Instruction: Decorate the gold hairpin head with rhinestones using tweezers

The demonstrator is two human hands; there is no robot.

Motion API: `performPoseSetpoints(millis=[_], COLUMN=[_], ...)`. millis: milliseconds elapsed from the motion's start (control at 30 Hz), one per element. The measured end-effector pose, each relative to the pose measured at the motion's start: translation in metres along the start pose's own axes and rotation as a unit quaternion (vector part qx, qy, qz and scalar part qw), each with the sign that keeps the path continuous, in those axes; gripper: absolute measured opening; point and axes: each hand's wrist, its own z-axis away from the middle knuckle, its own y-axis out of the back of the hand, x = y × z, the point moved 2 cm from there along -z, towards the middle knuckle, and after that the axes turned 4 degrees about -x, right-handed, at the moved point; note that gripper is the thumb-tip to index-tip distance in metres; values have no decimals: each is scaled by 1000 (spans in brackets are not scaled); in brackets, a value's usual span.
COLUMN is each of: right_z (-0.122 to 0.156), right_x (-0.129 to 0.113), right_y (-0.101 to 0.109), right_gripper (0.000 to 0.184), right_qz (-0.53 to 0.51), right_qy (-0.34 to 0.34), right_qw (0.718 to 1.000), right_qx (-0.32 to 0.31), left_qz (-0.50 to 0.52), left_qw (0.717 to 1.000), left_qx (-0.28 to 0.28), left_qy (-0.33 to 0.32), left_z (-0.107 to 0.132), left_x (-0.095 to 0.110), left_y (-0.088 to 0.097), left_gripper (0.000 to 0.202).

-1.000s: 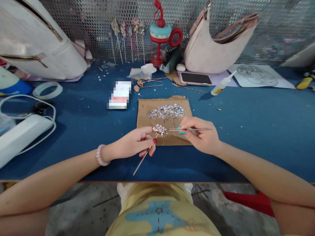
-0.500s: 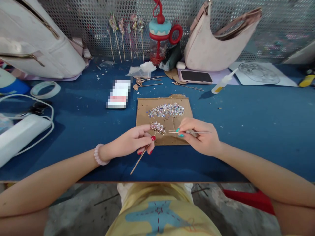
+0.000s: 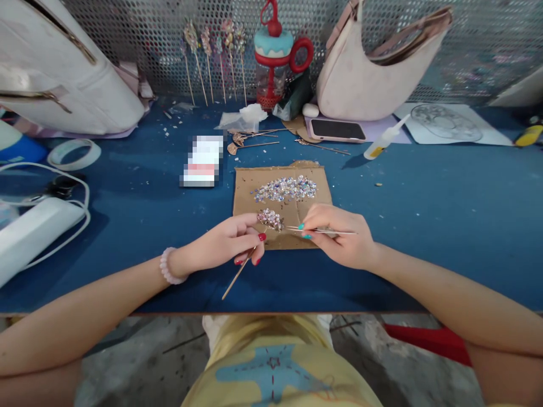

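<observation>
Between the fingers of my left hand (image 3: 231,242) is a hairpin (image 3: 238,275), its thin stick slanting down toward me. Pale pink and clear rhinestones cover the hairpin's head, which is held over the front of a cardboard sheet (image 3: 244,183). My right hand (image 3: 341,234) pinches slim metal tweezers (image 3: 328,230), pointing left. Their tips are at the right edge of the hairpin's head; whether they touch it or hold a stone is too small to tell. Behind both hands, a spread of loose rhinestones (image 3: 286,189) lies on the cardboard.
Bare metal hairpins (image 3: 254,145) lie behind the cardboard, near a phone with a blurred screen (image 3: 202,161). A glue bottle (image 3: 386,141) stands at right, by another phone (image 3: 337,130). Decorated hairpins (image 3: 214,62) stand upright at the back. Tape (image 3: 74,154) and a white power strip (image 3: 46,237) are left.
The tweezers in my right hand have moved left, bringing their tips up to the hairpin's head. My left hand keeps its hold, and the whole view has shifted slightly.
</observation>
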Motion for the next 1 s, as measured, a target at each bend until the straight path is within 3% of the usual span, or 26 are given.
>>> performPoseSetpoints(millis=[1000], right_z=[0], right_x=[2], right_y=[0], right_gripper=[7], right_qz=[9], right_qy=[-5], right_qw=[1000], right_qx=[-7], left_qz=[10], left_qw=[1000], left_qx=[-7], left_qy=[-8], left_z=[-1], left_x=[-1], left_y=[0], left_gripper=[37])
